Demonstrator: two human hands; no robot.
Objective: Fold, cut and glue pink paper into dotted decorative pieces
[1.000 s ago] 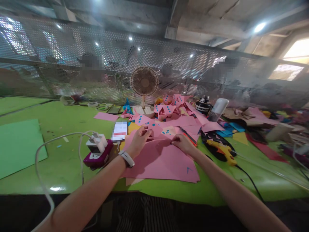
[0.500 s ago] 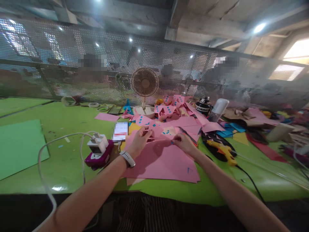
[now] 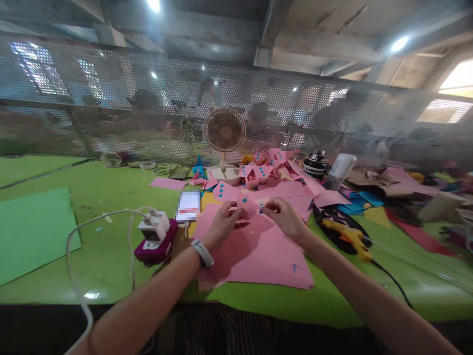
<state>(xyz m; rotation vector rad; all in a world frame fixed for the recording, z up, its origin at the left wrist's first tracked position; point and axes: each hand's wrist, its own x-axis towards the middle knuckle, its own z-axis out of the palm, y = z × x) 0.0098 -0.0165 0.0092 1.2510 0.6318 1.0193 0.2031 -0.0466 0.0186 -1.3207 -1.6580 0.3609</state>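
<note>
My left hand (image 3: 222, 224), with a white watch on the wrist, pinches the left side of a small folded pink paper piece (image 3: 247, 207) dotted with blue squares. My right hand (image 3: 284, 217) pinches the piece's right side, a tiny blue bit showing at the fingertips. Both hands hover just above a stack of large pink paper sheets (image 3: 258, 251) on the green table (image 3: 92, 256). Behind them lies a heap of finished pink folded shapes with blue dots (image 3: 264, 170).
A small desk fan (image 3: 224, 140) stands behind the heap. A yellow glue gun (image 3: 349, 236) with a black cord lies right of the sheets. A white charger on a purple block (image 3: 155, 234) sits left, its cable looping toward me. A green sheet (image 3: 33, 231) lies far left. Mesh fencing backs the table.
Both hands have lifted off the pink sheets and come closer together, now holding the small pink piece between them. The camera has shifted slightly.
</note>
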